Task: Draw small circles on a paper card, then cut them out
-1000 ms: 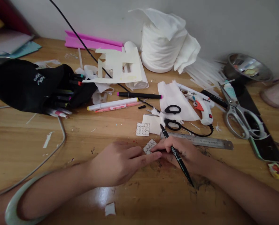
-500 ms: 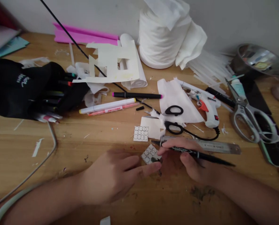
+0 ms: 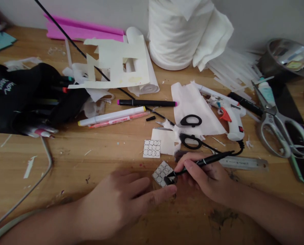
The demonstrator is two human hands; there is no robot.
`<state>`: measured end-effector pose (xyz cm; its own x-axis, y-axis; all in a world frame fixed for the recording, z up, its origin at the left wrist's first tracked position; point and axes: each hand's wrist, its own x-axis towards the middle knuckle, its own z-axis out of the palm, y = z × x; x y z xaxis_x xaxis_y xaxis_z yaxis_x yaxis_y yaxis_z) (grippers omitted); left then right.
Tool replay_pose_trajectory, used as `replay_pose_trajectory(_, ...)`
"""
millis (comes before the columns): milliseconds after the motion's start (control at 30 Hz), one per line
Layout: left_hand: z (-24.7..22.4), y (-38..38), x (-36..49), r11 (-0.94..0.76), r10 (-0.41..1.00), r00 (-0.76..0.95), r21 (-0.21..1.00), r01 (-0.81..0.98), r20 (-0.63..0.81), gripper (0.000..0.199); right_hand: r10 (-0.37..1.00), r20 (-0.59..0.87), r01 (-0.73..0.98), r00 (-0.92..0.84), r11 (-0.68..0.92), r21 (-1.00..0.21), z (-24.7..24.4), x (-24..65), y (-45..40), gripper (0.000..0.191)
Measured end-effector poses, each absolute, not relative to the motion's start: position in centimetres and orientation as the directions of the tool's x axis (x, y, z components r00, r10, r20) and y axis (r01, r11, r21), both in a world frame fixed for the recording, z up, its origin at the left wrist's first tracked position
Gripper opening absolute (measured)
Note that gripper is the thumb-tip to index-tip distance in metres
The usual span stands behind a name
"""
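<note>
My right hand [image 3: 203, 175] grips a black marker pen [image 3: 205, 160], its tip down on a small white card with circles [image 3: 162, 173]. The card lies turned like a diamond, and its lower right corner is blackened. My left hand [image 3: 123, 200] rests flat with the index finger stretched out, the fingertip at that blackened corner. A second card with circles [image 3: 152, 149] lies just beyond, beside a plain cream card [image 3: 164, 139]. Black-handled scissors [image 3: 191, 120] lie past the cards, and a metal ruler [image 3: 246, 162] lies partly behind my right hand.
Markers [image 3: 112, 116] and a black pen with pink ends [image 3: 147, 103] lie farther back. At left is a black pen case [image 3: 19, 98]. A glue gun [image 3: 232, 119], large scissors [image 3: 274, 122] and a metal bowl [image 3: 274, 64] stand right. A tissue roll [image 3: 175, 37] stands behind.
The marker has swung from pointing across the hand to slanting down, its tip now on the card. My left index finger stays by the card's corner. The view has shifted slightly.
</note>
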<state>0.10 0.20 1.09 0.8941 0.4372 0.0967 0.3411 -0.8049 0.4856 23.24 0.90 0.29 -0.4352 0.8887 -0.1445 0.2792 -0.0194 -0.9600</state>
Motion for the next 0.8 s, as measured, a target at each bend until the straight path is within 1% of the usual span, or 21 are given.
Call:
replay_pose_trajectory(267, 1.32, 0.23, 0.06, -0.807, 0.441, 0.894, 0.472, 0.355, 0.081, 0.051, 0.881, -0.068, 0.33, -0.468, 0.103, -0.938, 0.5, 23.04, 1.33, 0.021)
replay_pose_trajectory(333, 1.32, 0.24, 0.06, -0.807, 0.44, 0.895, 0.471, 0.357, 0.075, 0.052, 0.882, -0.068, 0.336, -0.466, 0.105, -0.936, 0.44, 23.12, 1.28, 0.022)
replay_pose_trajectory(467, 1.25, 0.28, 0.07, -0.809, 0.434, 0.899, 0.464, 0.362, 0.055, 0.054, 0.886, -0.117, 0.348, -0.449, 0.053, -0.936, 0.17, 23.35, 0.98, 0.023)
replay_pose_trajectory(700, 0.93, 0.11, 0.13, -0.774, 0.449, 0.893, 0.513, 0.37, 0.034, 0.056, 0.893, -0.067, 0.354, -0.445, 0.106, -0.929, -0.07, 23.29, 0.8, 0.024)
replay_pose_trajectory(767, 0.81, -0.01, 0.15, -0.78, 0.45, 0.892, 0.507, 0.368, 0.045, 0.056, 0.892, -0.041, 0.34, -0.451, 0.129, -0.932, -0.06, 23.21, 0.8, 0.024)
replay_pose_trajectory(800, 0.76, -0.05, 0.15, -0.784, 0.473, 0.879, 0.485, 0.388, 0.062, 0.055, 0.89, -0.03, 0.333, -0.455, 0.138, -0.933, -0.03, 23.19, 0.78, 0.024)
